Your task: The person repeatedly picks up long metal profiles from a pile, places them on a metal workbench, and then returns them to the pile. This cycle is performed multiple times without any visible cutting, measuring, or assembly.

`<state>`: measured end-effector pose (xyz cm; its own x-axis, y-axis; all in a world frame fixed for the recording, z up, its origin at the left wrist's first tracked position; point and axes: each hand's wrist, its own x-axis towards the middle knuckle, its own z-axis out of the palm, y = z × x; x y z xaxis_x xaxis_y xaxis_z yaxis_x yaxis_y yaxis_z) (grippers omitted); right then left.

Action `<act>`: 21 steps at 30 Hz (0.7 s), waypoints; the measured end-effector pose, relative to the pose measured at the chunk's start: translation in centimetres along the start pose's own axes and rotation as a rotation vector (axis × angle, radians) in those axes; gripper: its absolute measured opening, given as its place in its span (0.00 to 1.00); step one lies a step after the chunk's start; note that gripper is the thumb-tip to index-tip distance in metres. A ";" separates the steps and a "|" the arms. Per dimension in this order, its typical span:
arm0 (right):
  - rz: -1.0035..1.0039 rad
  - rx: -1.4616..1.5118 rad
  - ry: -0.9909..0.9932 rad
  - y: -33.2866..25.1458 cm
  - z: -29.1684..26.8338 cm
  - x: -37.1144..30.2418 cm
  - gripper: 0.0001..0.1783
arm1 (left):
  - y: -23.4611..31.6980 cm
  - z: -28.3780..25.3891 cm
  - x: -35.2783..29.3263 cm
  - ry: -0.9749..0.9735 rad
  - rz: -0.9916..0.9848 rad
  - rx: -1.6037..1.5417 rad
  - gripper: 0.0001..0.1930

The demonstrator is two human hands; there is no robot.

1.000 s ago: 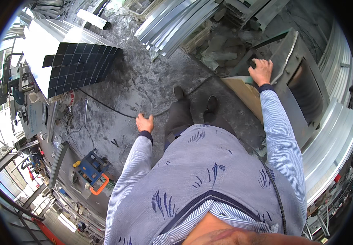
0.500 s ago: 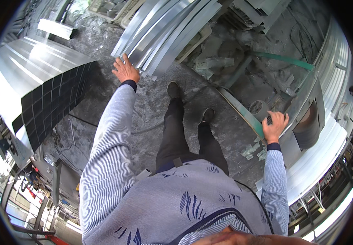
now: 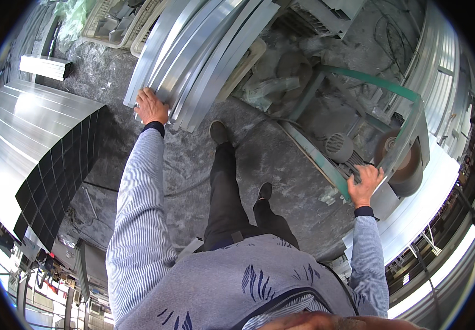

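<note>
- Floor [image 3: 298, 170] runs between the left hand [image 3: 152, 108] and right hand [image 3: 364, 184], broken by the person's legs [image 3: 227, 187] and a dark cable [image 3: 179, 192].
- Long metal profiles [image 3: 193, 60] block the far side, just at the left hand.
- Right, a green-edged frame [image 3: 380, 82] leaves openings between bars; a motor [image 3: 339, 147] narrows them.
- Left, a gap separates the striped sleeve [image 3: 138, 220] from a dark-ended stack [image 3: 61, 170].

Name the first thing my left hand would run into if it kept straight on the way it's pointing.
The bundle of long silver metal profiles: your left hand overlaps their near ends in this view, though whether it touches them is hard to tell.
</note>
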<state>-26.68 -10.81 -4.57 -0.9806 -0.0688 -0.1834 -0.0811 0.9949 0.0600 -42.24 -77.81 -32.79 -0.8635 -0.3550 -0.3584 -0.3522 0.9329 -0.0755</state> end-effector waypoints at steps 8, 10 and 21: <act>0.005 0.072 0.032 -0.1 -0.8 0.1 0.19 | 0.1 -3.0 -2.3 -0.003 0.060 -0.013 0.46; -0.002 0.084 0.054 0.1 -1.0 -0.1 0.19 | 0.1 -4.3 -3.7 -0.022 0.101 -0.031 0.50; -0.027 0.249 0.207 1.6 -1.5 -1.6 0.16 | 0.2 -9.3 -25.2 -0.097 0.287 -0.368 0.56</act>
<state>-25.51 -9.19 -2.65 -0.9963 -0.0832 0.0236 -0.0862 0.9782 -0.1887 -23.95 -69.26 -15.14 -0.9129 -0.0625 -0.4033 -0.2240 0.9028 0.3672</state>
